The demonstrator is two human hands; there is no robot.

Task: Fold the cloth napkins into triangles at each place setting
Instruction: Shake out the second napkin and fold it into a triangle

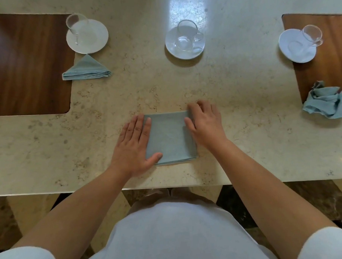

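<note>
A pale blue napkin [169,138] lies folded into a layered square on the marble table near its front edge. My left hand [134,144] lies flat along its left edge, fingers straight, thumb pressing the near left corner. My right hand [204,124] rests on the right edge, fingers slightly bent over the far right corner. A second napkin [86,69], folded into a triangle, lies at the left setting. A third napkin [327,101] sits crumpled at the right setting.
Three white saucers each carry a clear glass cup: left [87,36], centre [184,41], right [298,45]. Dark wooden placemats lie at the far left [24,62] and far right [327,65]. The table's front edge [168,186] runs just before my body.
</note>
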